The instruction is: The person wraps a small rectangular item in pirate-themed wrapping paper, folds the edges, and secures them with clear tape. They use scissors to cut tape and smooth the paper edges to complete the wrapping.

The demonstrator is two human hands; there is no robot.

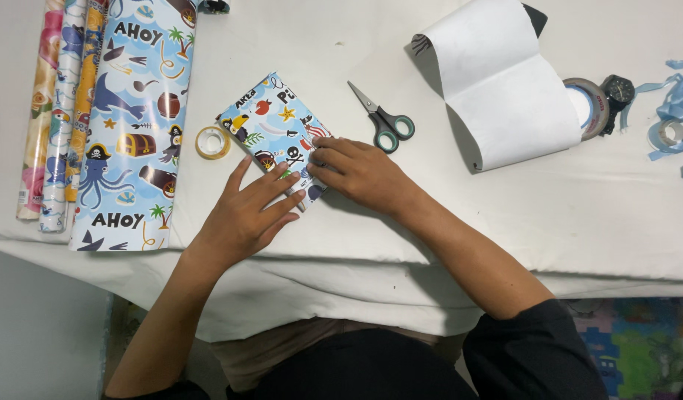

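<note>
- Two hands press one small flat parcel wrapped in blue pirate-print paper (278, 133), lying near the middle of the white-clothed table (504, 215), seen from my head camera.
- My left hand (245, 215) lies flat, fingers spread, on the parcel's near end, gripping nothing.
- My right hand (360, 172) curls its fingertips down on the near-right corner fold.
- I judge firm, even pressure keeps the crease sharp; the small roll of clear tape (212, 142) sits just left.

Glossy printed paper on the wrapped box (276, 122), matt white tablecloth (504, 222), metal-bladed, plastic-handled scissors (382, 118)
</note>
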